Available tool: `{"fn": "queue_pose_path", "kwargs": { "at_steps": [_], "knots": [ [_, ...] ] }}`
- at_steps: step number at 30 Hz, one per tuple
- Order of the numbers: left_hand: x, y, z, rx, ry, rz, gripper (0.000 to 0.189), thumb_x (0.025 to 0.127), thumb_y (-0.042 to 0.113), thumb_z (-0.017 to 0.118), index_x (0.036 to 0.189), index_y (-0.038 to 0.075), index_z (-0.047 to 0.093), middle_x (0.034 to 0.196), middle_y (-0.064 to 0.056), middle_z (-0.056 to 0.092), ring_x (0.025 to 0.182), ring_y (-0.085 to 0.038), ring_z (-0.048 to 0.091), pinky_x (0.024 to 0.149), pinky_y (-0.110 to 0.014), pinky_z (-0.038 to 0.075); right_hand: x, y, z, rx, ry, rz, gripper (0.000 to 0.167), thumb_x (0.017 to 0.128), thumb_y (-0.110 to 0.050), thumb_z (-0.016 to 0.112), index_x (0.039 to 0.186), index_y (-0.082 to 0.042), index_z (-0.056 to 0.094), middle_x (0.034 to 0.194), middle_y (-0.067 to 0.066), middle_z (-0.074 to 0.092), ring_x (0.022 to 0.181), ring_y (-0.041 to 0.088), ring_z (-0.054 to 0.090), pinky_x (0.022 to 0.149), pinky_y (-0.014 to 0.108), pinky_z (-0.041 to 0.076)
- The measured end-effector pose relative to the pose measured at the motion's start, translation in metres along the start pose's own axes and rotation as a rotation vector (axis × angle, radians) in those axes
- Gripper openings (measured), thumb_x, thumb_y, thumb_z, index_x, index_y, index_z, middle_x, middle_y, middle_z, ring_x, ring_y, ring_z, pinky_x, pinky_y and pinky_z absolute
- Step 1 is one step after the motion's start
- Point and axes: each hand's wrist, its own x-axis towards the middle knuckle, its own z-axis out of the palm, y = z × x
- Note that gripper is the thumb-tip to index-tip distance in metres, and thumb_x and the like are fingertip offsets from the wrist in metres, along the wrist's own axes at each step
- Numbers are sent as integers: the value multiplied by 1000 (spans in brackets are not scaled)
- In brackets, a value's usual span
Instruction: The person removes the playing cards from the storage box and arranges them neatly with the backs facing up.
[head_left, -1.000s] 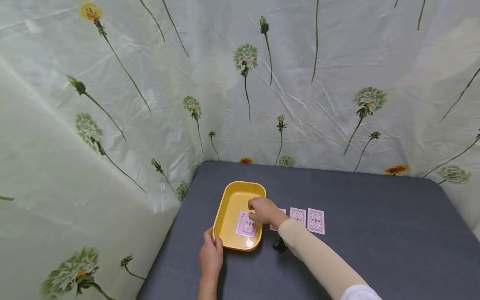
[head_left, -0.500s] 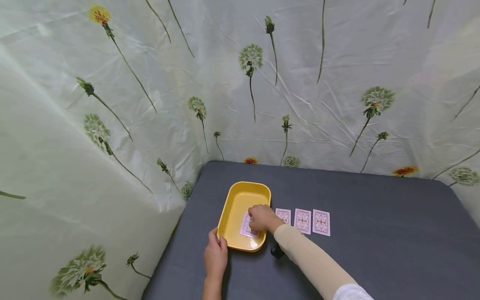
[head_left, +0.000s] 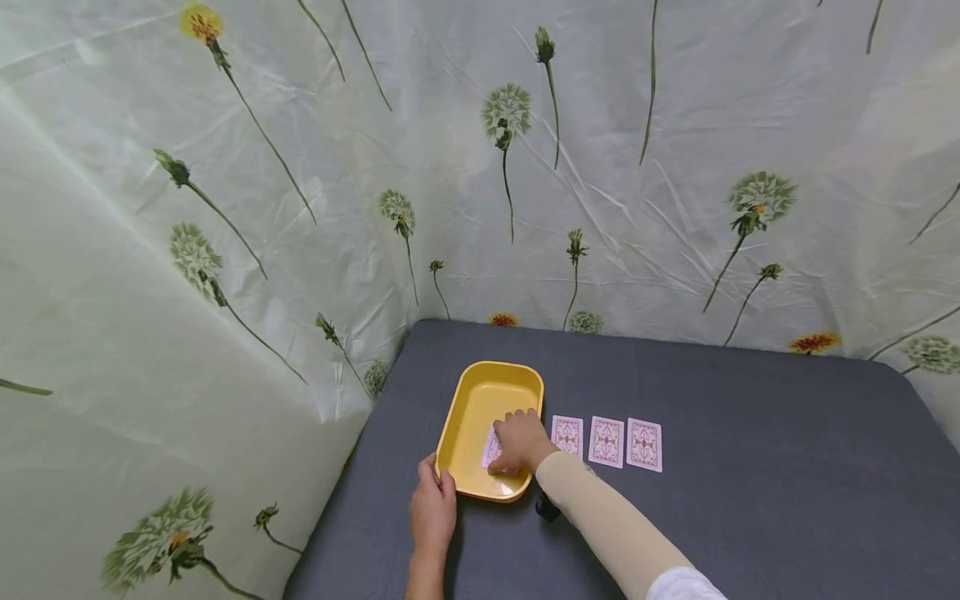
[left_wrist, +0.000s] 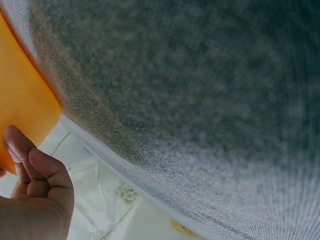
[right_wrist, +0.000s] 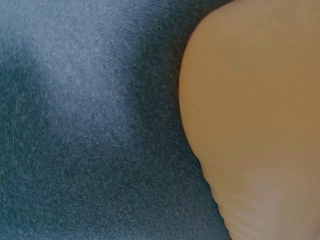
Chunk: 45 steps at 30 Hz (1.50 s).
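Note:
A yellow rectangular tray [head_left: 450,414] stands on the grey table. My left hand [head_left: 432,508] grips its near left corner, thumb on the near side; in the left wrist view, the bent fingers [left_wrist: 47,175] meet the yellow wall. Inside the tray, pink-patterned playing cards [head_left: 491,450] lie face down, partly hidden under my right hand [head_left: 520,442]. That hand reaches over the right rim, its thumb spread well apart from the fingers, the tips on or close to the cards. In the right wrist view a large tan shape [right_wrist: 255,110] fills one side and no fingertips show.
Three face-down playing cards, a left one [head_left: 567,436], a middle one [head_left: 606,441] and a right one [head_left: 644,444], lie in a row right of the tray. A small black object [head_left: 547,507] sits under my right wrist. A flower-printed curtain [head_left: 637,208] hangs behind the table.
Over the cards in the tray, my right hand's thumb has spread away from its fingers toward the near side. The left hand keeps its grip on the tray. The head view has shifted slightly.

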Motion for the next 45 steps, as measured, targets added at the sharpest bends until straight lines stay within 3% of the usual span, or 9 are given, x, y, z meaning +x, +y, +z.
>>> {"fn": "queue_pose_path", "kwargs": {
  "at_steps": [4, 16, 29, 45],
  "knots": [
    [0, 1, 0, 2, 0, -1, 31, 92, 8, 59, 121, -1, 54, 62, 1, 42, 53, -18, 41, 50, -37, 33, 2, -1, 2, -17, -16, 1, 70, 69, -57, 76, 121, -11, 65, 109, 8, 65, 102, 27, 56, 97, 47, 38],
    [0, 2, 1, -3, -18, -7, 31, 92, 10, 59, 122, -1, 53, 63, 0, 43, 54, -19, 41, 51, -37, 34, 2, -5, 3, -25, 21, 3, 65, 67, -46, 78, 119, -9, 61, 97, 8, 64, 92, 27, 57, 90, 44, 41],
    [-2, 0, 2, -3, 8, 32, 29, 91, 6, 59, 120, -1, 54, 62, 1, 42, 52, -17, 40, 49, -36, 32, -1, -2, 4, 46, 49, 4, 88, 66, -47, 79, 138, -10, 47, 120, 12, 62, 102, 31, 58, 93, 54, 39],
    [-1, -1, -1, -9, 2, 25, 29, 92, 5, 59, 120, -1, 53, 61, 0, 41, 51, -18, 40, 49, -37, 33, 0, -6, -25, 106, 158, -105, 87, 69, -48, 79, 143, -16, 44, 127, 10, 59, 109, 31, 56, 92, 51, 39]
  ]
}}
